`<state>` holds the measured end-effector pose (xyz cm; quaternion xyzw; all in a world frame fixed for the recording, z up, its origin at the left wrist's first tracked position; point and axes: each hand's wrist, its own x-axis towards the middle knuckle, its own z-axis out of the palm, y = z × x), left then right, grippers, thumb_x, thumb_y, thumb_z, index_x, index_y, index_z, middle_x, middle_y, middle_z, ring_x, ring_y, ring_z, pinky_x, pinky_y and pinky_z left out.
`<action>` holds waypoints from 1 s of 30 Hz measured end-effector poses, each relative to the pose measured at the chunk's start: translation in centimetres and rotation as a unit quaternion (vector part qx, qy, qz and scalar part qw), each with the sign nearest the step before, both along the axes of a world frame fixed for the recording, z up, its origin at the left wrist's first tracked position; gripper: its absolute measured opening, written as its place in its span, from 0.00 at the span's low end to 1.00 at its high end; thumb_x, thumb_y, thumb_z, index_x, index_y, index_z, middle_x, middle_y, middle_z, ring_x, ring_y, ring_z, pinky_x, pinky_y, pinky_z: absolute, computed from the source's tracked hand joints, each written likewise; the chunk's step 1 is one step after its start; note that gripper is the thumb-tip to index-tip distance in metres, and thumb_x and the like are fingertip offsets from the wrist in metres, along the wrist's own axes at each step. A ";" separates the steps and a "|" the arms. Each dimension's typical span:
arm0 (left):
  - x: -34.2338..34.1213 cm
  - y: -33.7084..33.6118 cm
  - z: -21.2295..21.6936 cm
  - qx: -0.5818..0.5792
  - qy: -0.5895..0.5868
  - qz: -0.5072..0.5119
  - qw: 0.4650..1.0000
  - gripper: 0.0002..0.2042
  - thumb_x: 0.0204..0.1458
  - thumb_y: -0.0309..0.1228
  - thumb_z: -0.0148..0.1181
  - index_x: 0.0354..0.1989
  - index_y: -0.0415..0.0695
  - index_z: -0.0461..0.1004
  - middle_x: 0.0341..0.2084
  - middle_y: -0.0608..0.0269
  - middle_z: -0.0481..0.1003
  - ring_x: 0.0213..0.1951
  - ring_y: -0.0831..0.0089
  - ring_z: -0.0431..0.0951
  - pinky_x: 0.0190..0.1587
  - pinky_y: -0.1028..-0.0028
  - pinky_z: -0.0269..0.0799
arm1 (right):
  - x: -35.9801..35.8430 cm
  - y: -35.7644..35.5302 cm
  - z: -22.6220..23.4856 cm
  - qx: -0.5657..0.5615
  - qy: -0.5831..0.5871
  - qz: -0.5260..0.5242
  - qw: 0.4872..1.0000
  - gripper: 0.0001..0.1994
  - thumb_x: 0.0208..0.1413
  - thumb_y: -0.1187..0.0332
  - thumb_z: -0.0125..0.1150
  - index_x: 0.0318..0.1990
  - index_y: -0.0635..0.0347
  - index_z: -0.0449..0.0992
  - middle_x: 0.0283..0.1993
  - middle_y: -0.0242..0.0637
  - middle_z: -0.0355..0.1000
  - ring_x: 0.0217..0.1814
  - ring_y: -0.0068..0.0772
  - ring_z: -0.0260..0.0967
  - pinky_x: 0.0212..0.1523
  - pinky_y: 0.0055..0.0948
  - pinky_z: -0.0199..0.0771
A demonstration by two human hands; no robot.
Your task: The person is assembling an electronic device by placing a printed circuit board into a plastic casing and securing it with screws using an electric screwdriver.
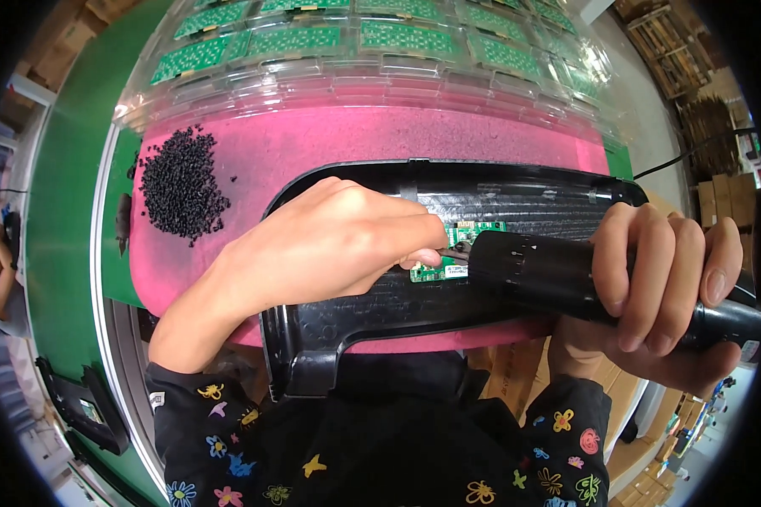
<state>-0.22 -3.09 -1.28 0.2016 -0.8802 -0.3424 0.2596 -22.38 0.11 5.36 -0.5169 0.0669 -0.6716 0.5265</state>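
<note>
My right hand is wrapped round a black electric screwdriver, which lies nearly level with its bit end toward the left. The bit reaches the fingertips of my left hand, which are pinched together; whatever they hold is too small or hidden to name. Just beneath the bit, a green circuit board sits inside a long, glossy black plastic housing. My left hand and the screwdriver cover part of the board. The housing's hollow side faces up, and its left end turns down toward me.
A heap of small black screws lies at the left of the pink mat. Stacked clear plastic trays with green boards stand along the back. Another black housing is at the lower left. Cardboard boxes are at the right.
</note>
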 end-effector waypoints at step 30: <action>4.7 0.6 -0.7 0.072 -0.100 0.109 0.986 0.07 0.49 0.27 0.62 0.30 0.34 0.76 0.24 0.46 0.75 0.31 0.47 0.76 0.34 0.57 0.70 | 8.6 -1.2 -1.0 0.146 0.311 -0.052 0.938 0.23 0.53 0.46 0.59 0.38 0.57 0.63 0.17 0.23 0.59 0.15 0.16 0.52 0.22 0.21 0.54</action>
